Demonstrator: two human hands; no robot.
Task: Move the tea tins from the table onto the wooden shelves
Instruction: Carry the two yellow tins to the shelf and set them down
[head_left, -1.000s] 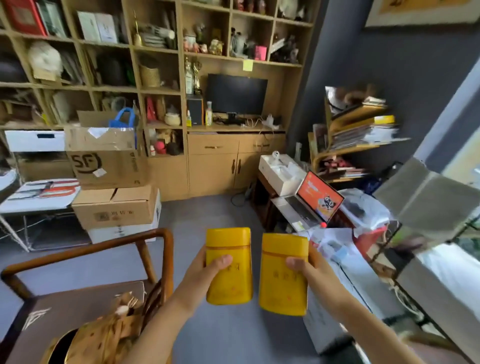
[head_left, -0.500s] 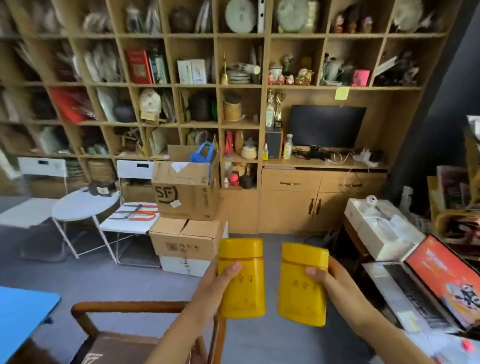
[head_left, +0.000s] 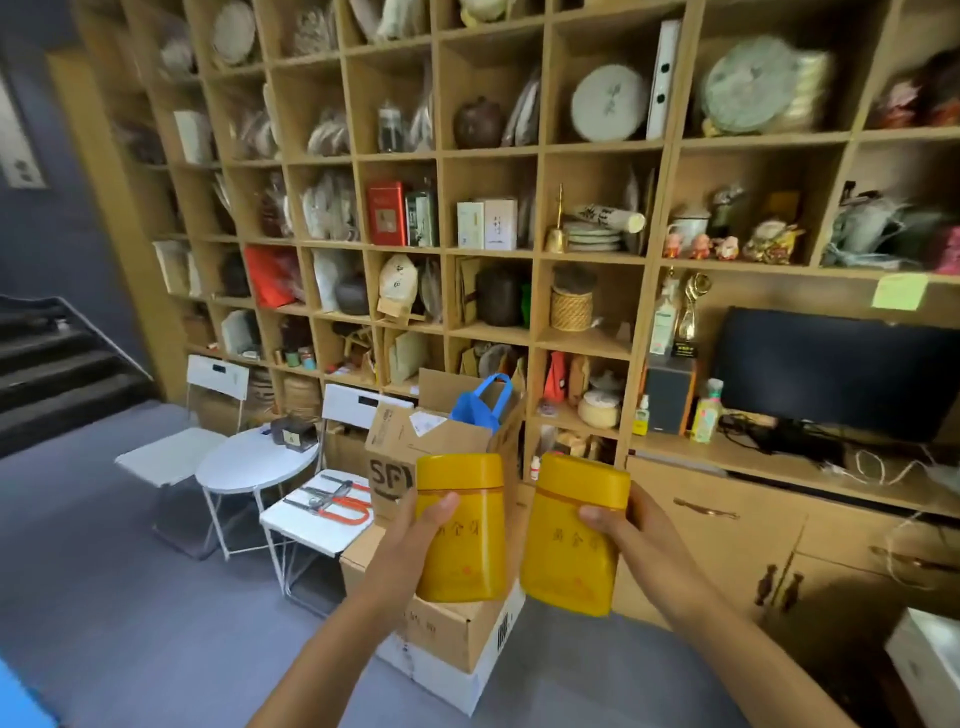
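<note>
Ahead, the wooden shelves (head_left: 540, 249) fill the wall, well apart from both yellow tea tins. The left hand (head_left: 410, 540) wraps the left tin (head_left: 460, 530); the right hand (head_left: 636, 545) wraps the right tin (head_left: 571, 540). Neither is shelved yet.

Cluttered room w/ wall-to-wall cubby unit, grey floor.

Wooden shelving (head_left: 540, 156) fills the far wall, 10 to 2 o'clock, cubbies packed w/ jars, boxes, discs. Dark monitor (head_left: 831, 374) at 3 o'clock above low cabinet doors (head_left: 727, 540). Dark wall (head_left: 47, 218) and stairs (head_left: 57, 364) at 9 o'clock. Round white side table (head_left: 249, 462) between two white folding chairs (head_left: 171, 452) approx. 8 o'clock; stacked cardboard boxes (head_left: 457, 634) just right of them. Grey floor (head_left: 104, 597) at 7 o'clock. Soft even light.
</note>
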